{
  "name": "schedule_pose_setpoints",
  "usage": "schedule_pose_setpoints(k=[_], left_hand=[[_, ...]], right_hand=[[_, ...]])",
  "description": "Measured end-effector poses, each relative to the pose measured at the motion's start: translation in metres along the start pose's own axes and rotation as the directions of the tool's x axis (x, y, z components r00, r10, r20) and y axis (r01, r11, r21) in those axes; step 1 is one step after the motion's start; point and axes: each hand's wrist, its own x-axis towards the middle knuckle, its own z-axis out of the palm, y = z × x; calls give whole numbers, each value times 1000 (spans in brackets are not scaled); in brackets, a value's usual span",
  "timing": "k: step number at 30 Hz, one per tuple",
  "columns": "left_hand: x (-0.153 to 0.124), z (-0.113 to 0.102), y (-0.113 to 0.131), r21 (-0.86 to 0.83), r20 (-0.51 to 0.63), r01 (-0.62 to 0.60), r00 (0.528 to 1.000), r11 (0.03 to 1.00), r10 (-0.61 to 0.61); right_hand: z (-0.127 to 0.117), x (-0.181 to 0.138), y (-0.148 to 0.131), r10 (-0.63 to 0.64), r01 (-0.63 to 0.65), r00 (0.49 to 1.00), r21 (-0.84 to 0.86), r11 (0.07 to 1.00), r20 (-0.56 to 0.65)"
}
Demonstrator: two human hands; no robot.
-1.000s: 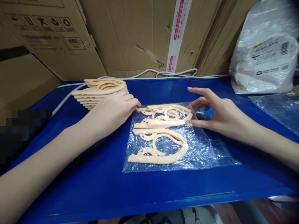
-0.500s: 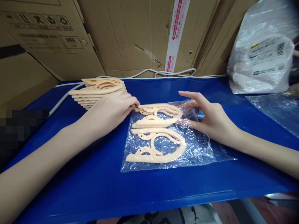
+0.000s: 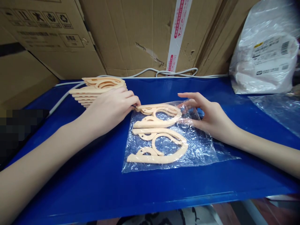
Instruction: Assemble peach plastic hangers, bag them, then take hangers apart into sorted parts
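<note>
Folded beige plastic hangers (image 3: 157, 159) lie flat in two groups inside a clear plastic bag (image 3: 201, 150) on the blue tabletop. At the bag's upper left corner, my left hand (image 3: 114, 103) is closed, thumb and forefinger pinching the bag by the hanger tips. My right hand (image 3: 208, 115) is open at the bag's right side, fingers spread. Its index finger points out above the film, while the thumb and other fingertips show through the film by the upper hanger's curved end. Behind my left hand stands a stack of similar hangers (image 3: 103, 82), partly covered by that hand.
Cardboard boxes (image 3: 131, 31) wall off the back and left. A white cable (image 3: 138, 75) runs along the table's rear edge. At the right stands a plastic-wrapped white package (image 3: 264, 68), with a loose clear plastic sheet (image 3: 276, 109) in front of it.
The upper hanger has shifted very slightly left in the bag, and my right hand's fingers have edged left with it. My left hand keeps its pinch in the same place.
</note>
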Motion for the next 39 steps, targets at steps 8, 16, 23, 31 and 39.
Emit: schedule_pose_setpoints(k=[8,16,23,31,39], left_hand=[[0,-1,1,-20,21,22,1000,1000,-22],[1,-4,1,46,53,31,998,998,-33],[1,-6,1,109,72,2,997,994,-9],[-6,-39,9,24,-65,198,978,980,-197],[-9,-49,-17,89,-134,252,962,964,-239]], right_hand=[[0,2,-1,-36,36,999,-25,999,18],[-2,4,-1,-82,87,995,-84,993,58],[-1,3,0,-103,109,993,-131,985,52],[0,-2,0,-181,185,983,-246,951,40],[-1,-2,-1,-204,212,977,-275,938,57]])
